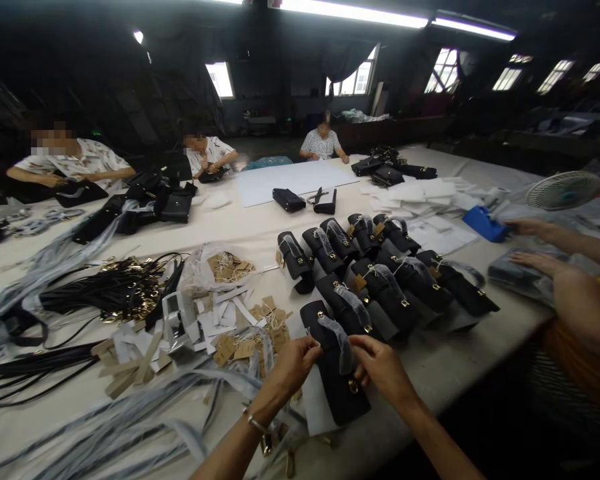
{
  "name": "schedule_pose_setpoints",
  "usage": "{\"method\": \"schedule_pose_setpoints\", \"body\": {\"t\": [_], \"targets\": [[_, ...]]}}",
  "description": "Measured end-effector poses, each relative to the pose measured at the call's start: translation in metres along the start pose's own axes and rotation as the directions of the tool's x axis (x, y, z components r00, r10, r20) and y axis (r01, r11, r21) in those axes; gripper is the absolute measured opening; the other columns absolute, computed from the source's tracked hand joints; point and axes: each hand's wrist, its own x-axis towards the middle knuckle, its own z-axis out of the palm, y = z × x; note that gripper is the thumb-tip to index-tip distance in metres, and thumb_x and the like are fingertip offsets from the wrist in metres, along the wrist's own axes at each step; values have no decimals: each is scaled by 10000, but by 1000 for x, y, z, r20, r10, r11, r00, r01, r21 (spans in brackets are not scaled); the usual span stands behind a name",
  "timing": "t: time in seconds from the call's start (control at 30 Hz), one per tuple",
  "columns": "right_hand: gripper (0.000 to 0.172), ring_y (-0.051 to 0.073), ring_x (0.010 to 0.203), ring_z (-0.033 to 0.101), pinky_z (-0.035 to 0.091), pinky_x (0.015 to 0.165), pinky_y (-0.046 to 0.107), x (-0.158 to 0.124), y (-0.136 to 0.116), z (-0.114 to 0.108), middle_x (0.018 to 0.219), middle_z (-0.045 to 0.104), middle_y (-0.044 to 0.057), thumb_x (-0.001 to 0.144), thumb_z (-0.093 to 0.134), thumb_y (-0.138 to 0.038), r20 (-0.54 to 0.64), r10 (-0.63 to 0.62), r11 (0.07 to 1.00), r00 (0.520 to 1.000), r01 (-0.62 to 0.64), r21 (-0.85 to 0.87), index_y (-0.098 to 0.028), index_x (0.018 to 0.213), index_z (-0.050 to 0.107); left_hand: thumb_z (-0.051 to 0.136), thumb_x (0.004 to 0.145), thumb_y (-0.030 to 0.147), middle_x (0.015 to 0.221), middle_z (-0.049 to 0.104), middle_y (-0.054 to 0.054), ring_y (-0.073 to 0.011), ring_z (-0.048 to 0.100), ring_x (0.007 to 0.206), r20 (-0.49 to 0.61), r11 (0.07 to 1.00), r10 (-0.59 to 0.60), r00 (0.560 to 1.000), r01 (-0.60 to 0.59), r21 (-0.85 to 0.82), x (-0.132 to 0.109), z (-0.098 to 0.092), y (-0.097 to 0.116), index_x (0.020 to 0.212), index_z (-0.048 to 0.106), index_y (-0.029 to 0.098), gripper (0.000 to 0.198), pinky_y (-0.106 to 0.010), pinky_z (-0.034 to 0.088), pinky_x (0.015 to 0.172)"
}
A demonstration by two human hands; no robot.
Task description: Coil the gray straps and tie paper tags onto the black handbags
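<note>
A small black handbag [336,373] with a gold clasp lies on the table in front of me, a clear plastic-wrapped strap across its flap. My left hand [295,363] is closed on the bag's left edge. My right hand [380,365] is closed on its right side, fingers curled by the clasp. Beyond it, several similar black bags [380,273] lie in overlapping rows. Brown paper tags [260,330] with strings are scattered just left of my left hand.
Black straps with gold hardware [115,287] and clear plastic sleeves [105,427] lie at left. A co-worker's arms [555,267] reach over a wrapped bag at right, near a blue tape dispenser [485,223] and a fan [563,190]. Three people sit at the table's far side.
</note>
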Motion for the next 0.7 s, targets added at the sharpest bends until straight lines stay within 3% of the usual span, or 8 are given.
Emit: {"method": "schedule_pose_setpoints", "body": {"t": [0.07,0.2,0.4,0.57,0.7], "targets": [[385,164,450,608,448,380,230,12,0,5,570,666,7,772,676,-411,86,18,1000,996,-17,-16,-144,1047,701,514,852,324,702,639,-2,-162,557,679,63,999,21,998,-23,37,6,6,6,807,684,174,231,-246,391,647],[523,116,404,540,411,383,193,24,0,10,499,594,-59,745,733,-369,231,-46,999,972,49,-4,-182,1224,636,489,866,276,861,720,-36,-204,631,808,184,993,64,981,-80,81,10,11,20,949,718,204,254,-264,455,717],[536,142,498,602,477,490,229,31,-14,5,626,678,-12,682,778,-397,504,16,999,864,-39,34,-163,1151,668,513,857,244,927,742,-57,-216,660,878,318,982,96,943,-142,123,10,-9,31,1045,720,186,286,-260,492,787],[365,196,657,649,500,588,251,38,-24,-2,727,704,22,719,724,-458,565,20,984,825,84,-157,-175,947,743,538,861,236,900,734,-19,-167,658,822,251,974,147,957,-184,132,-2,-9,28,984,734,208,233,-197,466,717],[254,275,690,683,508,560,292,51,-13,-17,645,701,32,639,775,-505,538,111,906,836,137,-401,-256,683,750,659,822,347,804,688,19,-142,641,729,153,999,16,988,-22,33,0,-7,16,983,715,230,207,-178,426,601]]}}
